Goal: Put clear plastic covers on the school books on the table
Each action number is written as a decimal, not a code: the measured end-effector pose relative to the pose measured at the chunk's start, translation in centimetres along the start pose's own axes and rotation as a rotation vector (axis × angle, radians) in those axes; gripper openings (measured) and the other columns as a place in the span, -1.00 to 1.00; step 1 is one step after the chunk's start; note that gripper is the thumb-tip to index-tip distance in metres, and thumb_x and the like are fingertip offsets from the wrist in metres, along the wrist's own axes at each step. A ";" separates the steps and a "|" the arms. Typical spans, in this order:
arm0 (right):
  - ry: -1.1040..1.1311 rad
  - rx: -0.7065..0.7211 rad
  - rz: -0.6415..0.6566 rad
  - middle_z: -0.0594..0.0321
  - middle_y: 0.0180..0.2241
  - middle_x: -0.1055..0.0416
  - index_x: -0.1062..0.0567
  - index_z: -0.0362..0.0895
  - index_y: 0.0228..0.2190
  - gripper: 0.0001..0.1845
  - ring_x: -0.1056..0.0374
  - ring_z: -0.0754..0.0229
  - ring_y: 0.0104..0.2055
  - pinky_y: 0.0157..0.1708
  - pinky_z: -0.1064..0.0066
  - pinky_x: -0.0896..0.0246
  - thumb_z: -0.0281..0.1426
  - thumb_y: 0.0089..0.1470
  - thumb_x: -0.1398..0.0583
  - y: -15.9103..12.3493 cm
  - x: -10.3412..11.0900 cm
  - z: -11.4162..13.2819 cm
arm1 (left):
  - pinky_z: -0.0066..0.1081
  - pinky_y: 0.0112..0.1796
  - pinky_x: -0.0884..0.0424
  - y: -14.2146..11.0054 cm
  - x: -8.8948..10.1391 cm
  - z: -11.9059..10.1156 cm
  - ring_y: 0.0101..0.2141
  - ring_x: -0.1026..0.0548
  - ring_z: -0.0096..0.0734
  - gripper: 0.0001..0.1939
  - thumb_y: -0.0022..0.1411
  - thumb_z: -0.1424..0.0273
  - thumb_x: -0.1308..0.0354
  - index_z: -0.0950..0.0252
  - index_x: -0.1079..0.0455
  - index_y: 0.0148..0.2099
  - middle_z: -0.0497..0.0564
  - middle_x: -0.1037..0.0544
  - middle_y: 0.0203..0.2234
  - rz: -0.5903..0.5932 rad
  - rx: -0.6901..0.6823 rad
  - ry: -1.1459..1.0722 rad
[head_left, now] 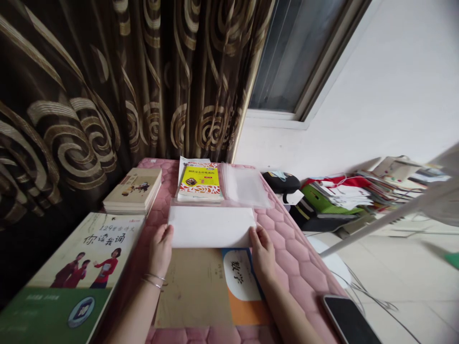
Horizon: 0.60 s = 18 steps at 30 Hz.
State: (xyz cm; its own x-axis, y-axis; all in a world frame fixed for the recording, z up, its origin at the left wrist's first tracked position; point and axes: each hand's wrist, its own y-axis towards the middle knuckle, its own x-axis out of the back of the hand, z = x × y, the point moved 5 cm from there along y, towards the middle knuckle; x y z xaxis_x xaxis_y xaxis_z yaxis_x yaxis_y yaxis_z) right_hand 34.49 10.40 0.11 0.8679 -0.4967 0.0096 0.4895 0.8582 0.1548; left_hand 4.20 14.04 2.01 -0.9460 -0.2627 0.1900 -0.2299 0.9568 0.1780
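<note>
A blank white sheet point(211, 227) is held level by its two short sides. My left hand point(160, 246) pinches the left edge, with thin bangles on the wrist, and my right hand point(263, 248) pinches the right edge. A clear plastic strip shows along its far side; I cannot tell whether sheet and plastic are one piece. Closer to me lies a book with a tan, orange and blue cover point(201, 289), partly hidden by the sheet. Beyond the sheet are a yellow-and-white book point(201, 179) and clear plastic covers point(245, 186).
On the left lie a large green-and-white book point(89, 272) and a stack of beige books point(134, 191). A phone point(349, 320) rests at the right edge of the pink quilted surface point(287, 253). A white stand pole point(390, 217) leans at right, near piled papers point(340, 193).
</note>
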 end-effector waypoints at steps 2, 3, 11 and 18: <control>-0.023 0.005 -0.014 0.33 -0.45 -0.27 -0.36 -0.04 -0.41 -0.65 -0.16 0.17 -0.38 -0.40 0.35 -0.11 -0.01 0.08 -0.13 0.0 0.0 0.2 | -0.46 -0.41 -0.26 -0.1 0.0 0.0 -0.45 -0.34 -0.39 -0.66 0.15 0.08 -0.03 0.26 -0.27 -0.44 -0.12 -0.32 -0.59 -0.005 0.000 0.022; -0.031 0.005 -0.019 0.33 -0.46 -0.26 -0.36 -0.04 -0.41 -0.64 -0.16 0.17 -0.38 -0.40 0.35 -0.11 -0.01 0.08 -0.13 -0.1 0.0 0.2 | -0.46 -0.41 -0.26 -0.1 0.0 -0.1 -0.45 -0.33 -0.39 -0.66 0.16 0.09 -0.02 0.25 -0.26 -0.44 -0.12 -0.31 -0.60 -0.010 -0.002 0.030; -0.055 0.010 -0.046 0.32 -0.46 -0.29 -0.36 -0.07 -0.42 -0.59 -0.18 0.17 -0.37 -0.39 0.37 -0.14 0.04 0.06 -0.12 0.0 0.1 -0.1 | -0.46 -0.42 -0.27 0.0 0.2 0.0 -0.46 -0.32 -0.40 -0.65 0.13 0.06 -0.03 0.25 -0.26 -0.46 -0.10 -0.38 -0.56 -0.020 0.007 0.034; -0.084 0.002 -0.039 0.32 -0.49 -0.29 -0.39 -0.09 -0.43 -0.56 -0.17 0.19 -0.41 -0.43 0.40 -0.13 0.05 0.05 -0.12 0.0 0.1 0.4 | -0.44 -0.39 -0.29 0.1 0.2 0.2 -0.45 -0.32 -0.38 -0.68 0.12 0.09 -0.02 0.24 -0.26 -0.44 -0.11 -0.34 -0.57 -0.018 0.014 0.028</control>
State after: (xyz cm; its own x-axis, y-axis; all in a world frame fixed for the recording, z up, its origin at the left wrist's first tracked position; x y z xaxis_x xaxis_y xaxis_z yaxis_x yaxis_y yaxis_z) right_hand 34.56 10.28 0.46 0.8381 -0.5386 0.0861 0.5222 0.8380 0.1583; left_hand 3.98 14.09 1.87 -0.9349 -0.2829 0.2143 -0.2499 0.9535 0.1685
